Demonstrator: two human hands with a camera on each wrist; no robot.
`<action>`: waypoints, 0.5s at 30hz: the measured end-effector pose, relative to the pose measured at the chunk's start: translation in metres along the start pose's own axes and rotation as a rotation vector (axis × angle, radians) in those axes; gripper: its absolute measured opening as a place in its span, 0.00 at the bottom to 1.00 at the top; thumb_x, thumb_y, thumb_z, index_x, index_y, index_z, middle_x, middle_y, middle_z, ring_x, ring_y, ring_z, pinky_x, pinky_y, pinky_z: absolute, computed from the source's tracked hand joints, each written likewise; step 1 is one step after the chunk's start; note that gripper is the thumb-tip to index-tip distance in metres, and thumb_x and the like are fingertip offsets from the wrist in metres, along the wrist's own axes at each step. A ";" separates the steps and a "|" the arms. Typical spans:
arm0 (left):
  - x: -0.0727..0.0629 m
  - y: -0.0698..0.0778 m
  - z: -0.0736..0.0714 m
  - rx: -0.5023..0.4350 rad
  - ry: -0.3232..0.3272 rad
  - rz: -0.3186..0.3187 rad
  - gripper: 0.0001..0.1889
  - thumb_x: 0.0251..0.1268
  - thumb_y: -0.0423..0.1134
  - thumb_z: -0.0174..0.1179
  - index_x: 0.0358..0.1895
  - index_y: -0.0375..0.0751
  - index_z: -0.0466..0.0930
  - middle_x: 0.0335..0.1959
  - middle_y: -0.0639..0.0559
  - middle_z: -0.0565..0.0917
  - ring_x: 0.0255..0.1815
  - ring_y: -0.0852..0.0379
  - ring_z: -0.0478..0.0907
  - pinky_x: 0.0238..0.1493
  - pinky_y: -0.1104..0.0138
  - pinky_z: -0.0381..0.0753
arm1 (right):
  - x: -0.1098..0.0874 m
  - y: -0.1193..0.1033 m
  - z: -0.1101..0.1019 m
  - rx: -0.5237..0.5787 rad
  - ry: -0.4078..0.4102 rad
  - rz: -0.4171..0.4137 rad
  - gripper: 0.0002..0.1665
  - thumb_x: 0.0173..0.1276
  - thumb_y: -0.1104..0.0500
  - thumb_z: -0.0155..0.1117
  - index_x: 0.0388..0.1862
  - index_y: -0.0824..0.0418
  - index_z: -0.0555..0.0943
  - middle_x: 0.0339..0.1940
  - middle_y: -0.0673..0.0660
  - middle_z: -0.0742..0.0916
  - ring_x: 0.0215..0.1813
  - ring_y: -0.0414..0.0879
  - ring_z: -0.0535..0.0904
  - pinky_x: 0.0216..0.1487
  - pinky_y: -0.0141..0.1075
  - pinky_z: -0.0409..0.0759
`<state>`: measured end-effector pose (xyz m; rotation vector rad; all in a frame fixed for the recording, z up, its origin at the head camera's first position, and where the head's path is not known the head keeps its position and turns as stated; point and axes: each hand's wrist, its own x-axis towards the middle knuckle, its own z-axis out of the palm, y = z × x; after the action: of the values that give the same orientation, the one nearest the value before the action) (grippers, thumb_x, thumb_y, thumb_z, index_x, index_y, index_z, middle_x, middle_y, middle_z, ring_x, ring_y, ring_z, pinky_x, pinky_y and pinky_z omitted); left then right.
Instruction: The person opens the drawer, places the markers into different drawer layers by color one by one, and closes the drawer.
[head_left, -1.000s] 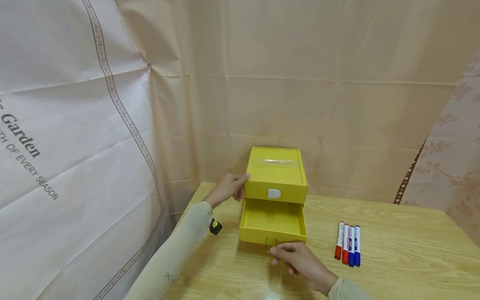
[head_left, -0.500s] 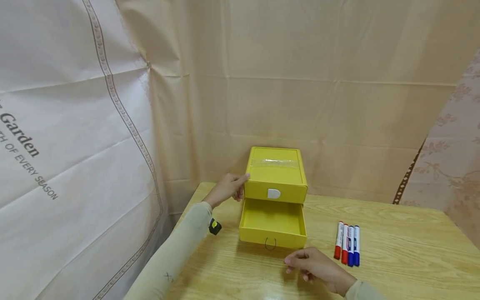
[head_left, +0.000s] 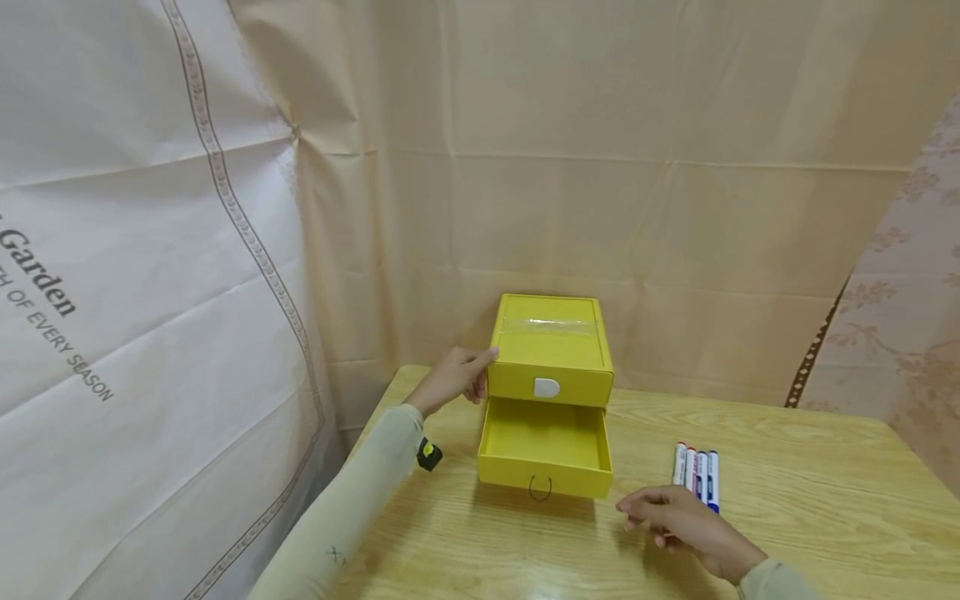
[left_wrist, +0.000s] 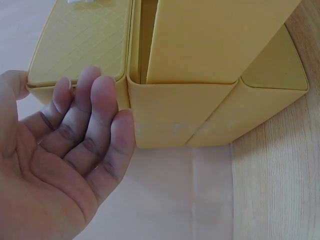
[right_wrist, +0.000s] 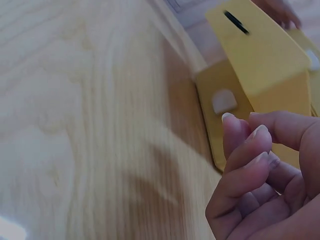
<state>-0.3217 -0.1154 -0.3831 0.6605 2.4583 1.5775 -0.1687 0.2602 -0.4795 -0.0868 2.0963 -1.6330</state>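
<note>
right hand (head_left: 686,527) now farther from yellow drawer (head_left: 577,482), nearer markers (head_left: 702,471)

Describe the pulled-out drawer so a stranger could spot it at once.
On the wooden table stands a yellow drawer unit. Its middle drawer juts out from the front, between an upper drawer and a lower one. It alone stands open and has a thin dark loop; its neighbours have white tabs.

One left hand (head_left: 452,381), one right hand (head_left: 693,527); between them, one cabinet (head_left: 551,350) with three drawers (head_left: 577,483); just beyond the right hand, four markers (head_left: 701,477); below both hands, one surface (head_left: 810,492).
</note>
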 end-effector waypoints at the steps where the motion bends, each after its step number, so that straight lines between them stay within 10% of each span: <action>1: 0.000 0.000 0.000 0.002 0.002 0.001 0.35 0.78 0.64 0.50 0.28 0.33 0.81 0.24 0.42 0.83 0.22 0.47 0.82 0.32 0.57 0.87 | -0.001 0.001 -0.005 0.007 0.007 0.006 0.27 0.79 0.47 0.61 0.59 0.68 0.83 0.39 0.55 0.88 0.25 0.36 0.72 0.23 0.26 0.71; 15: -0.001 -0.001 -0.001 0.016 -0.006 0.018 0.34 0.79 0.63 0.49 0.28 0.35 0.82 0.24 0.41 0.83 0.27 0.37 0.84 0.41 0.41 0.85 | -0.020 0.019 -0.066 0.078 0.123 0.074 0.25 0.79 0.49 0.62 0.59 0.70 0.81 0.39 0.52 0.87 0.24 0.32 0.72 0.22 0.24 0.73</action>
<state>-0.3214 -0.1170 -0.3834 0.6908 2.4701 1.5613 -0.1733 0.3316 -0.4790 0.1180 2.0968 -1.7124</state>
